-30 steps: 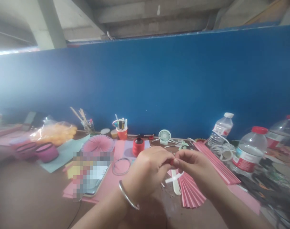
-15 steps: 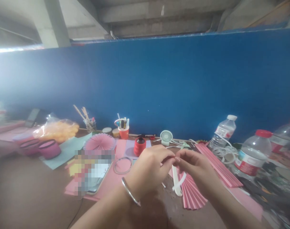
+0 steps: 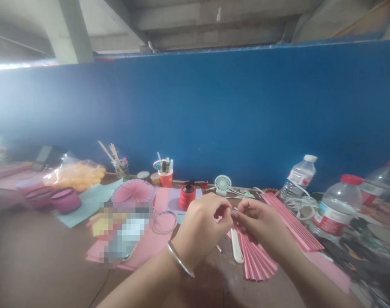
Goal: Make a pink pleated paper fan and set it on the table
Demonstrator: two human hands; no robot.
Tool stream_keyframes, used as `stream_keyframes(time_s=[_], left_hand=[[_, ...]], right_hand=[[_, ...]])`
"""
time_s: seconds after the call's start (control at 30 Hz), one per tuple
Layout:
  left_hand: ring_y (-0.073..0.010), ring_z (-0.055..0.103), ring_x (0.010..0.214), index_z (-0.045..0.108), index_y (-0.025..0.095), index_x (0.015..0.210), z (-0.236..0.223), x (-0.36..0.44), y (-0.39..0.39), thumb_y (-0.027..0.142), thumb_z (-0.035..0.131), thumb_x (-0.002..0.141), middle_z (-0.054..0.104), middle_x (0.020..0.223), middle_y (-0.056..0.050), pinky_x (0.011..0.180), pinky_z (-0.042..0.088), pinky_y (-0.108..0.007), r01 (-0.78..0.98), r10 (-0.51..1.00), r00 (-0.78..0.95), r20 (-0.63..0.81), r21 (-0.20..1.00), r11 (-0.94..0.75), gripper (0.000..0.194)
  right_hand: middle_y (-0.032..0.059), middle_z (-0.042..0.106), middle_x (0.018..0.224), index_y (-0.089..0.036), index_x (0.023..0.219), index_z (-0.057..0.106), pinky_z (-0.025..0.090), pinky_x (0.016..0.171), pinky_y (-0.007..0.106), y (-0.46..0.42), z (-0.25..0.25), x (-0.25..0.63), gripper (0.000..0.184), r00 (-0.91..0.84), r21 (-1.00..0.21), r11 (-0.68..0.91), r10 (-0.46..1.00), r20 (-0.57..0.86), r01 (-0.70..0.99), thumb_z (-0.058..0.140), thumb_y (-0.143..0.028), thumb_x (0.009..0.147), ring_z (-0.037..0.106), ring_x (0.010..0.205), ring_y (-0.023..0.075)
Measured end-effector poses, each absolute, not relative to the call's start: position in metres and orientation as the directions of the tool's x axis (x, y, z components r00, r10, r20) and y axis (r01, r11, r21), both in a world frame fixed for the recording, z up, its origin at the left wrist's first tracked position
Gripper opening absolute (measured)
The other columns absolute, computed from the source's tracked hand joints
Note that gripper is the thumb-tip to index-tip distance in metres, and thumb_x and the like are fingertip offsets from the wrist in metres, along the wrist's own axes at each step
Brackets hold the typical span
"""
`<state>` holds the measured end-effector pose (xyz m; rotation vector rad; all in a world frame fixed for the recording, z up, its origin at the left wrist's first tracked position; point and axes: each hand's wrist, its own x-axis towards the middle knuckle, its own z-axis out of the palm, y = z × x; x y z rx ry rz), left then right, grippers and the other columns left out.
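My left hand [image 3: 207,222], with a silver bangle at the wrist, is closed in a pinch over the table. My right hand [image 3: 262,220] meets it fingertip to fingertip, its thumb and forefinger also pinched together. Whatever lies between the fingertips is too small to name. Under my hands a pleated pink paper fan [image 3: 259,261] lies partly spread, its upper end covered by my right hand. Beside it is a flat white stick [image 3: 236,248], its top hidden by the fingers.
Pink folded paper strips [image 3: 293,220] and plastic bottles [image 3: 337,207] stand to the right. A red thread spool [image 3: 187,198], a small fan [image 3: 222,184] and a round pink paper rosette [image 3: 133,193] sit behind. A tape-like ring [image 3: 165,222] lies left of my hands.
The white strip that hung below my right hand is out of sight. My fingertips have shifted slightly left, and the lower fingers of my right hand have moved down over the paper fan.
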<state>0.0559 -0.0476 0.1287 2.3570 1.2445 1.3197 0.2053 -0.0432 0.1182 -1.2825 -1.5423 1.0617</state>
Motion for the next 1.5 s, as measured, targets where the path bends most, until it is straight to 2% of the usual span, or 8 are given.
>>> stream_keyframes(time_s=[0.2, 0.43, 0.63, 0.87, 1.0, 1.07, 1.2, 1.5], left_hand=[[-0.0124, 0.056, 0.069, 0.061, 0.017, 0.079, 0.134, 0.049, -0.043, 0.013, 0.048, 0.075, 0.063, 0.076, -0.001, 0.065, 0.046, -0.028, 0.563, 0.775, 0.201, 0.599, 0.577, -0.592, 0.014], [-0.0136, 0.060, 0.071, 0.062, 0.019, 0.081, 0.136, 0.043, -0.034, 0.018, 0.049, 0.077, 0.066, 0.080, -0.002, 0.066, 0.049, -0.028, 0.503, 0.853, 0.128, 0.505, 0.709, -0.495, 0.014], [-0.0154, 0.061, 0.076, 0.062, 0.018, 0.085, 0.134, 0.041, -0.032, 0.022, 0.048, 0.079, 0.066, 0.083, -0.004, 0.068, 0.050, -0.029, 0.413, 0.884, 0.145, 0.445, 0.785, -0.462, 0.016], [-0.0153, 0.060, 0.076, 0.063, 0.019, 0.085, 0.134, 0.042, -0.030, 0.025, 0.050, 0.078, 0.064, 0.086, -0.004, 0.067, 0.048, -0.029, 0.475, 0.838, 0.161, 0.521, 0.704, -0.529, 0.016], [-0.0136, 0.059, 0.075, 0.063, 0.019, 0.083, 0.135, 0.042, -0.030, 0.023, 0.050, 0.078, 0.064, 0.084, -0.002, 0.066, 0.047, -0.026, 0.487, 0.814, 0.180, 0.553, 0.669, -0.562, 0.014], [-0.0132, 0.058, 0.075, 0.063, 0.019, 0.083, 0.136, 0.042, -0.031, 0.022, 0.050, 0.078, 0.063, 0.084, -0.001, 0.066, 0.047, -0.026, 0.493, 0.811, 0.182, 0.556, 0.662, -0.565, 0.013], [-0.0125, 0.058, 0.073, 0.063, 0.020, 0.081, 0.138, 0.042, -0.033, 0.023, 0.052, 0.078, 0.063, 0.082, 0.000, 0.065, 0.047, -0.025, 0.501, 0.814, 0.183, 0.551, 0.660, -0.560, 0.012], [-0.0120, 0.058, 0.068, 0.062, 0.018, 0.079, 0.141, 0.045, -0.039, 0.021, 0.052, 0.077, 0.064, 0.077, -0.001, 0.062, 0.049, -0.023, 0.454, 0.815, 0.167, 0.556, 0.690, -0.564, 0.011]], right_hand=[[-0.0035, 0.048, 0.042, -0.018, 0.055, 0.046, 0.025, 0.034, 0.019, -0.041, 0.116, 0.207, 0.030, -0.126, -0.964, 0.149, 0.984, 0.123, 0.221, 0.059, -0.042, 0.069, 0.038, 0.034, 0.0056], [0.0002, 0.058, 0.052, -0.017, 0.059, 0.054, 0.040, 0.052, 0.024, -0.043, 0.119, 0.208, 0.024, -0.120, -0.959, 0.207, 0.975, 0.186, 0.194, 0.059, -0.037, 0.072, 0.053, 0.052, 0.0112], [0.0023, 0.061, 0.055, -0.017, 0.056, 0.057, 0.037, 0.053, 0.026, -0.047, 0.127, 0.210, 0.030, -0.118, -0.939, 0.231, 0.971, 0.206, 0.255, 0.057, -0.042, 0.072, 0.052, 0.053, 0.0128], [0.0017, 0.063, 0.059, -0.018, 0.056, 0.058, 0.033, 0.054, 0.026, -0.046, 0.127, 0.211, 0.022, -0.173, -0.954, 0.212, 0.969, 0.177, 0.214, 0.054, -0.029, 0.074, 0.048, 0.052, 0.0111], [-0.0021, 0.055, 0.054, -0.018, 0.055, 0.052, 0.031, 0.052, 0.024, -0.045, 0.127, 0.211, 0.022, -0.200, -0.966, 0.212, 0.963, 0.181, 0.150, 0.054, -0.030, 0.073, 0.050, 0.054, 0.0116], [-0.0031, 0.051, 0.052, -0.018, 0.054, 0.048, 0.032, 0.055, 0.024, -0.045, 0.127, 0.212, 0.023, -0.201, -0.960, 0.230, 0.960, 0.197, 0.159, 0.054, -0.030, 0.073, 0.051, 0.058, 0.0126], [-0.0011, 0.055, 0.059, -0.018, 0.056, 0.049, 0.036, 0.064, 0.026, -0.044, 0.126, 0.214, 0.023, -0.213, -0.941, 0.281, 0.947, 0.240, 0.187, 0.053, -0.030, 0.075, 0.054, 0.068, 0.0148], [0.0021, 0.063, 0.068, -0.018, 0.065, 0.059, 0.038, 0.061, 0.027, -0.040, 0.120, 0.213, 0.020, -0.146, -0.885, 0.331, 0.943, 0.299, 0.326, 0.052, -0.033, 0.077, 0.056, 0.067, 0.0146]])
